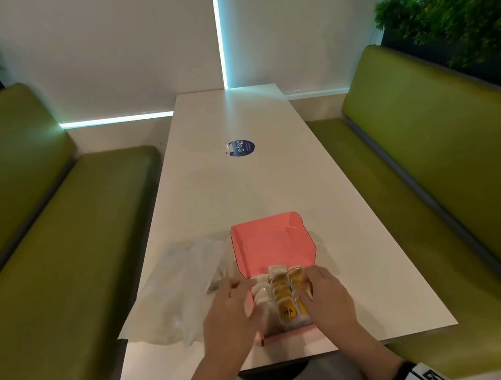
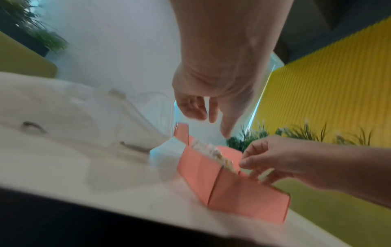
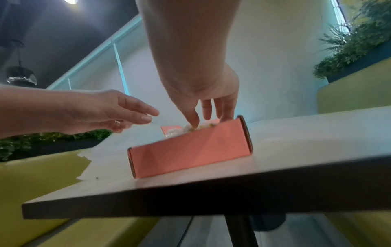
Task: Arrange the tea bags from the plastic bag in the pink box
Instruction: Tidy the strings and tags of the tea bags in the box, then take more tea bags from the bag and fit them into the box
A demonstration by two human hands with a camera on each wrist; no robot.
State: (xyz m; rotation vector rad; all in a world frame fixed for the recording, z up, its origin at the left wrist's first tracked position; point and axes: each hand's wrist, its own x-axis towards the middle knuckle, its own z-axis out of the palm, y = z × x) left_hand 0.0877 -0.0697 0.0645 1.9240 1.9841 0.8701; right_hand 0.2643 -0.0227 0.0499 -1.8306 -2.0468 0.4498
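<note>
The pink box (image 1: 274, 244) stands open near the table's front edge, its lid laid back. Rows of tea bags (image 1: 284, 297), some with yellow labels, fill its tray. My left hand (image 1: 244, 299) hovers at the box's left wall with loose fingers and holds nothing; the left wrist view shows its fingers (image 2: 211, 113) hanging relaxed above the box (image 2: 232, 188). My right hand (image 1: 308, 290) lies on the right side of the tray. In the right wrist view its straight fingers (image 3: 195, 120) reach down onto the tea bags (image 3: 186, 129). The crumpled clear plastic bag (image 1: 180, 294) lies left of the box.
The long white table (image 1: 242, 184) carries a round blue sticker (image 1: 241, 148) at its middle. Green benches (image 1: 43, 249) run along both sides. Plants (image 1: 457, 3) stand behind the backrests. The box sits close to the table's near edge (image 3: 148, 207).
</note>
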